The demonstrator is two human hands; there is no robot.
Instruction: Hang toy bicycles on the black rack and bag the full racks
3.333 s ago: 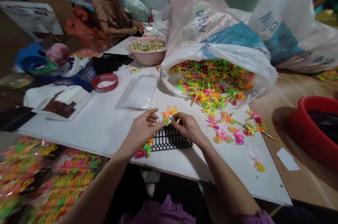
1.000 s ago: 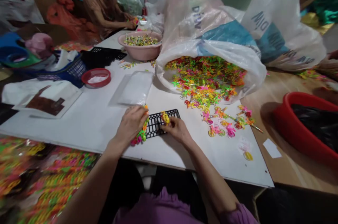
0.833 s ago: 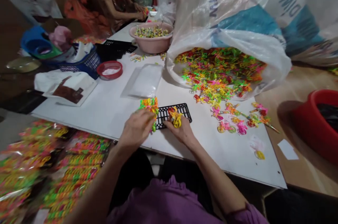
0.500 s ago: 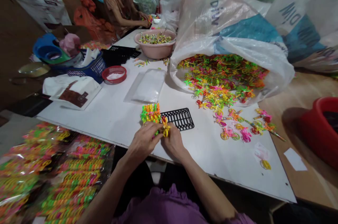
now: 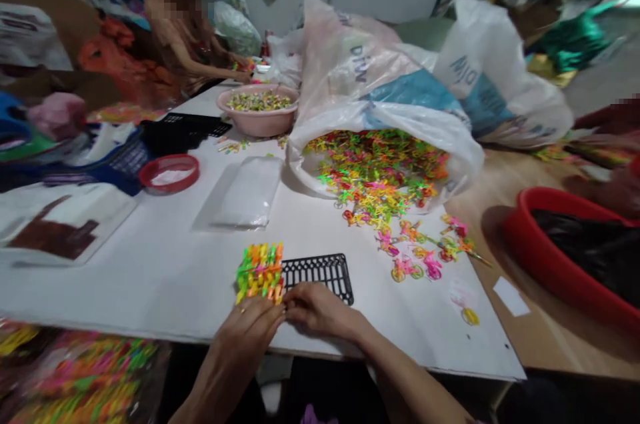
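Observation:
A black plastic rack lies on the white table in front of me. Its left part is filled with rows of small colourful plastic toys, while open slots show on the right. My left hand is closed at the near edge of the rack, its fingers against the lowest toys. My right hand is beside it, curled over the rack's near edge with the fingertips pinched. The two hands' fingertips meet there. They cover whatever is between them.
Toy bicycles spill from a large white sack, with several loose bicycles to its right. Further left are a clear plastic packet, a red basket and a pink basin. A red tub stands right; another person works behind.
The yellow and red toy bicycle held between my hands is no longer visible. Both hands have come down to the rack's near edge. The view has shifted right.

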